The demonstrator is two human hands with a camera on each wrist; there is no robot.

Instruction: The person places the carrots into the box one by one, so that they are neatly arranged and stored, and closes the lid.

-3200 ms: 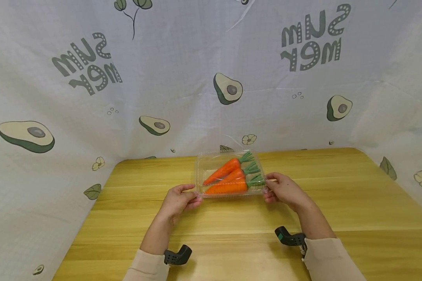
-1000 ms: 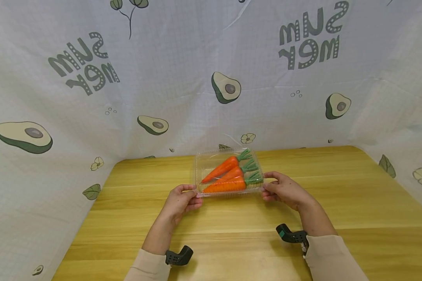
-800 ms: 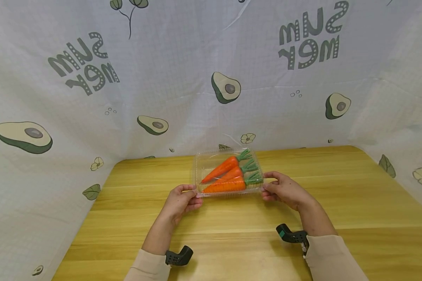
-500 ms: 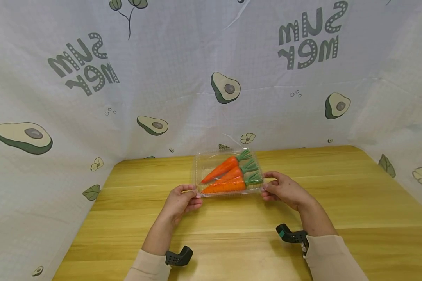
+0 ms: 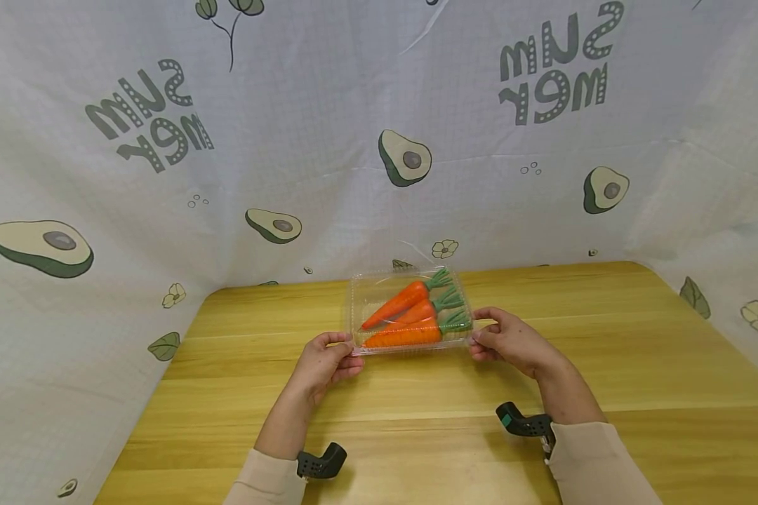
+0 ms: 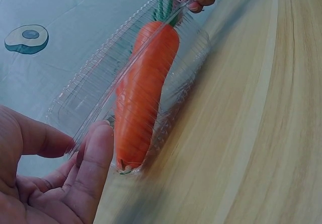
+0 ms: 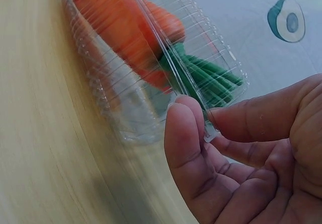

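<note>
A clear plastic clamshell box (image 5: 373, 294) with its lid down sits near the table's back edge. Inside lie three orange carrots (image 5: 410, 333) with green tops pointing right. My left hand (image 5: 321, 365) pinches the front left corner of the box's rim between thumb and fingers. At the front right corner, my right hand (image 5: 508, 340) pinches the rim the same way. In the left wrist view, the flange of the box (image 6: 191, 48) runs between my left fingertips. The right wrist view shows thumb and finger closed on the rim beside the green carrot tops (image 7: 206, 78).
The wooden table (image 5: 417, 421) stretches to both sides and in front of the box. A white cloth (image 5: 328, 140) printed with avocados hangs behind and beside it. Black wrist cameras (image 5: 322, 461) are strapped on both forearms.
Both hands keep the same hold on the box's front corners. Since the oldest frame, the whole view has shifted very slightly; box and carrots look the same.
</note>
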